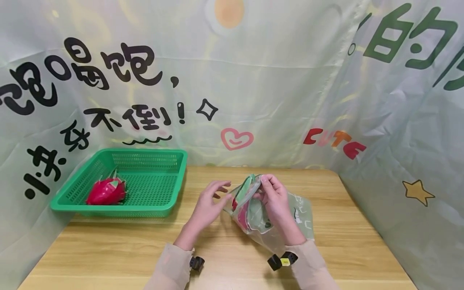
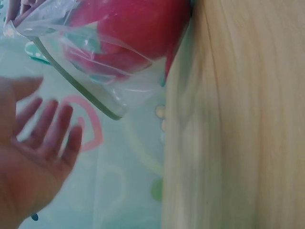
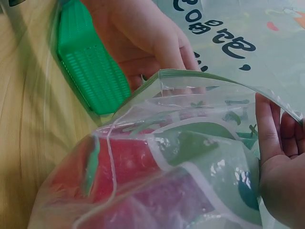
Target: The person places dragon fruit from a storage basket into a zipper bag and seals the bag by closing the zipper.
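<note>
A clear zip bag with a green zip edge and printed patterns leans on the table, its mouth raised and parted. Inside lies a red fruit with green tips, a dragon fruit, seen through the plastic in both wrist views. My right hand pinches the rim of the bag on its right side. Just left of the mouth is my left hand, its fingers spread and loosely bent with nothing held. In the left wrist view that left hand appears palm up, apart from the zip edge.
A green perforated basket stands at the back left of the wooden table, with another dragon fruit in its left part. A printed cloth hangs behind the table and along both sides.
</note>
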Tool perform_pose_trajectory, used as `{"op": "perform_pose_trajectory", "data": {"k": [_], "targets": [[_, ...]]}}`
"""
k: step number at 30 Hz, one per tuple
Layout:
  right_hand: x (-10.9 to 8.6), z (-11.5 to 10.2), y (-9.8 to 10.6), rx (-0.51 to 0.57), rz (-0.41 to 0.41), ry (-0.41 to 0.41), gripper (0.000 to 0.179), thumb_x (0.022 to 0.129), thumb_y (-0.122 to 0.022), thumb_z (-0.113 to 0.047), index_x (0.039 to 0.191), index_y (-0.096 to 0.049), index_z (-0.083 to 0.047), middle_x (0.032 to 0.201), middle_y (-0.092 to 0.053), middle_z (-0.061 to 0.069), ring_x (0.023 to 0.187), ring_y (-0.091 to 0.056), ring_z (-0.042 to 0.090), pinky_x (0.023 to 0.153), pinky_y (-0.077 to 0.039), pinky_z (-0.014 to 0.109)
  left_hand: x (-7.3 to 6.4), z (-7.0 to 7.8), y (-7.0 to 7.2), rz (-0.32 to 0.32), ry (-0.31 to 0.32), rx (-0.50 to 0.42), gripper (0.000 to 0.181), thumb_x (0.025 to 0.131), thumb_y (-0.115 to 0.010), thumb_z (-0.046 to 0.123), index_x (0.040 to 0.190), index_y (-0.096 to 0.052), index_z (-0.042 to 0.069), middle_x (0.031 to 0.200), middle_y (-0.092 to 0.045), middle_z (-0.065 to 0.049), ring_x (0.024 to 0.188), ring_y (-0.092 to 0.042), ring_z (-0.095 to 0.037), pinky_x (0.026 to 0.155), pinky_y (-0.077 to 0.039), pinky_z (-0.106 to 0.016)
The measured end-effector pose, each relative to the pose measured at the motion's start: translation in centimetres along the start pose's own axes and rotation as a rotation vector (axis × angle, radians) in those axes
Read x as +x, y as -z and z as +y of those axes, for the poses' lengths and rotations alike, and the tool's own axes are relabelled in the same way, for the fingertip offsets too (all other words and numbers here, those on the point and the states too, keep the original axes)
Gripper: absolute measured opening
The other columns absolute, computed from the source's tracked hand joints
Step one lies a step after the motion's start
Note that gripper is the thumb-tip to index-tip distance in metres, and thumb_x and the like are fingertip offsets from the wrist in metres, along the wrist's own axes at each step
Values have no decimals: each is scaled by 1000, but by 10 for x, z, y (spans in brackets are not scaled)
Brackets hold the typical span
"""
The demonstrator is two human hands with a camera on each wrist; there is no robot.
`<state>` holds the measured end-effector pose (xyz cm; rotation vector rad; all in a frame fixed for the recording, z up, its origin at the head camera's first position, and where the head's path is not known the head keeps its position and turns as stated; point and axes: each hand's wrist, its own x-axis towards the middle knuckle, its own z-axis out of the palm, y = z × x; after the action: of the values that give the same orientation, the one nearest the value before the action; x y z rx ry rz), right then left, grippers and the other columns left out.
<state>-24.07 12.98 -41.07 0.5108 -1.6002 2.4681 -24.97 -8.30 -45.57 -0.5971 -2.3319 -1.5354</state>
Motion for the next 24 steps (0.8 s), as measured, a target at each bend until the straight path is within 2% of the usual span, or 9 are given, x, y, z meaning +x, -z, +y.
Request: {"op": "perform_pose_trajectory", "data": {"k": [2, 4, 7, 10, 13, 17, 21, 24], "targets": [[0, 0, 0, 2, -16, 11, 20, 110, -52, -13, 93, -63, -14, 90, -67, -4, 80, -66, 6, 68, -59, 22, 0, -3, 0, 44, 55, 16, 40, 98, -73, 12, 137, -64, 12, 129, -66, -6, 110, -66, -24, 88, -56, -46], [-1, -1, 1, 7, -29, 22, 20, 110, -52, -14, 93, -63, -15, 90, -67, -5, 79, -66, 6, 68, -59, 22, 0, -6, 1, 46, 124, 31, 41, 97, -73, 12, 136, -63, 7, 127, -66, -10, 107, -66, -27, 87, -57, -47], [-2, 0, 1, 20, -44, 40, 19, 110, -53, -15, 93, -63, -16, 89, -68, -5, 79, -67, 6, 67, -59, 21, -2, -10, 0, -16, 245, 47, 42, 98, -72, 16, 136, -62, 2, 124, -67, -14, 105, -68, -29, 87, -59, -45], [-2, -1, 1, 39, -62, 65, 19, 110, -52, -15, 94, -63, -15, 90, -69, -4, 78, -69, 8, 68, -59, 21, -3, -13, 0, -82, 309, 47, 39, 99, -71, 18, 133, -63, -1, 116, -69, -15, 97, -70, -27, 81, -60, -42], [-2, -1, 1, 67, -84, 87, 20, 111, -51, -14, 95, -63, -14, 91, -70, -3, 78, -71, 11, 68, -59, 22, -2, -14, 0, -96, 323, 0, 29, 100, -68, 12, 126, -65, -4, 105, -68, -15, 82, -71, -22, 72, -62, -41], [-1, -4, 2, 78, -85, 102, 22, 111, -48, -13, 95, -63, -14, 91, -70, -2, 77, -70, 11, 68, -60, 23, -1, -12, 1, -55, 332, -84, 21, 100, -63, 1, 120, -66, -5, 97, -66, -14, 67, -66, -17, 63, -63, -39], [0, -9, 3, 65, -67, 98, 22, 112, -48, -14, 95, -62, -13, 88, -69, -1, 74, -69, 12, 68, -61, 25, 1, -6, 5, -10, 327, -123, 18, 100, -62, -1, 117, -67, -5, 96, -65, -14, 67, -65, -16, 61, -62, -34], [0, -13, 4, 65, -55, 98, 22, 112, -46, -14, 96, -62, -13, 86, -68, -1, 72, -69, 12, 68, -61, 26, 2, -1, 9, 23, 324, -168, 16, 99, -62, -2, 114, -67, -5, 95, -64, -15, 70, -66, -17, 63, -63, -35]]}}
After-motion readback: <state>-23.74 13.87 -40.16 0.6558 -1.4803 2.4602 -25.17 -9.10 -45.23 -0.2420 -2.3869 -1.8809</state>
